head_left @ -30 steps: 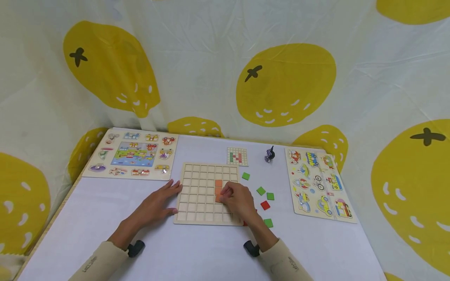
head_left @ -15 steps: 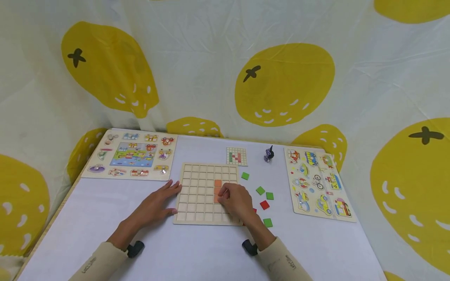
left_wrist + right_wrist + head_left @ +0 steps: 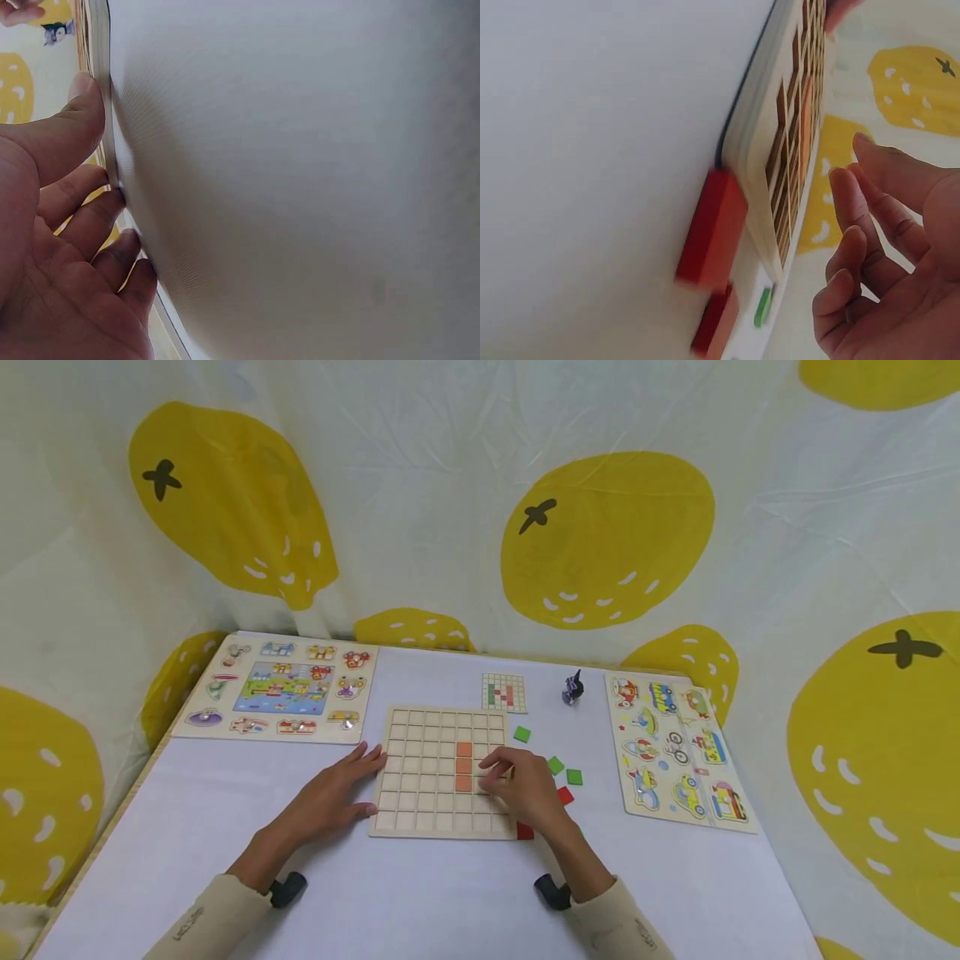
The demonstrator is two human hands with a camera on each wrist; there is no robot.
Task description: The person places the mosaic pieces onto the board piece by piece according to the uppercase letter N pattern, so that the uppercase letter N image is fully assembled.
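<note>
A wooden grid board (image 3: 417, 766) lies in front of me, with three orange tiles (image 3: 464, 766) set in one column of its cells. My left hand (image 3: 330, 795) rests along the board's left edge. In the left wrist view its thumb and fingertips (image 3: 139, 277) touch that edge. My right hand (image 3: 525, 787) hovers over the right part of the board, just right of the orange column. Its fingers are loosely bent, and the right wrist view shows nothing between thumb and fingertips. At the board's near right corner sits a red tile (image 3: 525, 831).
Right of the board lie loose green tiles (image 3: 574, 777) and another red tile (image 3: 565, 796). Behind it are a small pattern card (image 3: 504, 692) and a dark figurine (image 3: 573, 688). Picture puzzle boards stand at far left (image 3: 352, 714) and right (image 3: 637, 760).
My right hand has come off the orange tiles and shifted slightly right, its fingers loosening. All three orange tiles and the corner red tile now show. The left hand stays at the board's edge.
</note>
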